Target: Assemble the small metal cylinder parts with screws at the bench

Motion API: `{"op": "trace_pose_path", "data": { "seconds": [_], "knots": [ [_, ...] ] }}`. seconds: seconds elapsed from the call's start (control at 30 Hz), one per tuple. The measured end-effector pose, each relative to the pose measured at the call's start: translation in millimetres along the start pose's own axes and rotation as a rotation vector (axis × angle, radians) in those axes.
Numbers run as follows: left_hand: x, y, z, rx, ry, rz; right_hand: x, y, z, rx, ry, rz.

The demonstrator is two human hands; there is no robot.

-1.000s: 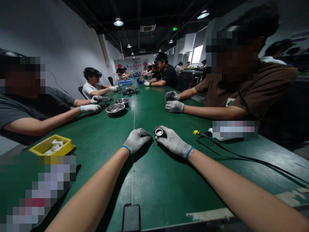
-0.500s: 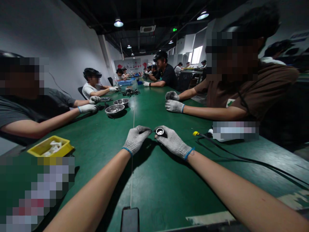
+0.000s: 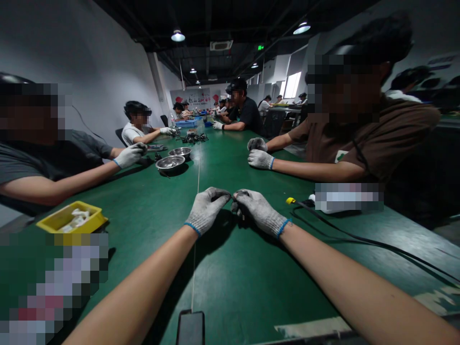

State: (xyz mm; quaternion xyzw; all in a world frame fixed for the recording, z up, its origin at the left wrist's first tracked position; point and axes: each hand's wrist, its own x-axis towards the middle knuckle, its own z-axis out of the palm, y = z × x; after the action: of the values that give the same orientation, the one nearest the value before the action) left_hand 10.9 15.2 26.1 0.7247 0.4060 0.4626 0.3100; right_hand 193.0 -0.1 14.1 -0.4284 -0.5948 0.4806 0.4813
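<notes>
My left hand (image 3: 208,208), in a grey-white knit glove with a blue cuff, is closed in a pinch. Whatever lies between its fingertips, if anything, is too small to make out. Just to its right, my right hand (image 3: 258,208), gloved alike, is curled around a small dark round part (image 3: 243,217). Only a little of that part shows below the fingers; its pale ringed end is turned out of sight. The fingertips of both hands almost meet above the green table (image 3: 230,278).
A yellow tray (image 3: 98,224) with white pieces stands at left. Steel bowls (image 3: 170,164) sit farther off, near a dark pile (image 3: 194,138). A black cable (image 3: 359,237) with a yellow tip crosses the right side. A black box (image 3: 191,328) lies at the near edge. Gloved co-workers sit on both sides.
My right hand has turned over the round part, so its white ringed end no longer shows. My left hand has shifted slightly right, closer to the right one. The co-worker at left has raised a hand.
</notes>
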Motion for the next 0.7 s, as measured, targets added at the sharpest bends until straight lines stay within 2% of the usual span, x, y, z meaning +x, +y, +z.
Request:
{"op": "trace_pose_path", "data": {
  "seconds": [0.17, 0.5, 0.7],
  "knots": [
    [-1.1, 3.3, 0.6, 0.017, -0.011, 0.021, -0.7, -0.1, 0.2, 0.059, -0.023, 0.043],
    [-2.0, 2.7, -1.1, 0.037, -0.014, 0.039, -4.4, -6.9, 4.2, 0.023, -0.070, 0.055],
    [-2.2, 3.7, -0.8, 0.046, -0.011, 0.054, -1.8, -5.1, 3.1, 0.052, -0.058, 0.060]
  ]
}}
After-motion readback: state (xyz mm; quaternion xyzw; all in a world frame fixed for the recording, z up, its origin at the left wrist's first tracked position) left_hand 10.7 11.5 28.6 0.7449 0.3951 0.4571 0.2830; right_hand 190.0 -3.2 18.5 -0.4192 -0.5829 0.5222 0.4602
